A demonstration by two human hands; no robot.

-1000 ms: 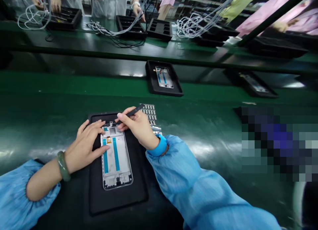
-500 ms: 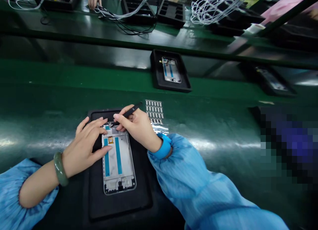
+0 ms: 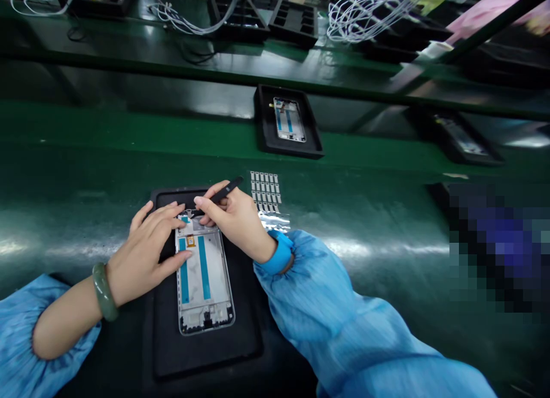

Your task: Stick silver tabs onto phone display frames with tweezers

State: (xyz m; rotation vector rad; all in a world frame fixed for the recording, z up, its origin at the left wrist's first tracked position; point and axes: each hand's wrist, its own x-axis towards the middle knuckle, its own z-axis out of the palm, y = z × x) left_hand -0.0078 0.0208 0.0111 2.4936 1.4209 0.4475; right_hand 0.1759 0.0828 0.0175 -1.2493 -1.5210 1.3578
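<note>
1. A phone's middle frame [image 3: 201, 283] lies flat in a black tray [image 3: 206, 358], with two blue strips [image 3: 204, 266] and a small orange patch [image 3: 191, 241] on its face.
2. Its long axis runs away from the person, the far end leaning slightly left. The frame sits between the hands, closer under the left hand [image 3: 144, 249].
3. The left hand is open, fingers spread over the far end and thumb lying across the frame's left edge. The right hand [image 3: 236, 220] is pinched around black tweezers [image 3: 226, 190], their tips at the far end; contact cannot be told.
4. Just beyond the right hand, a sheet of small metallic pieces [image 3: 265, 192] sits in rows on the green surface [image 3: 64, 174].
5. Farther off stands a second black tray [image 3: 268, 123] holding a similar frame [image 3: 289, 119].
6. Beyond it, a farther surface carries compartment trays [image 3: 238, 17] and white cable bundles [image 3: 365, 20]. A pixelated patch [image 3: 494, 249] hides something on the right.
</note>
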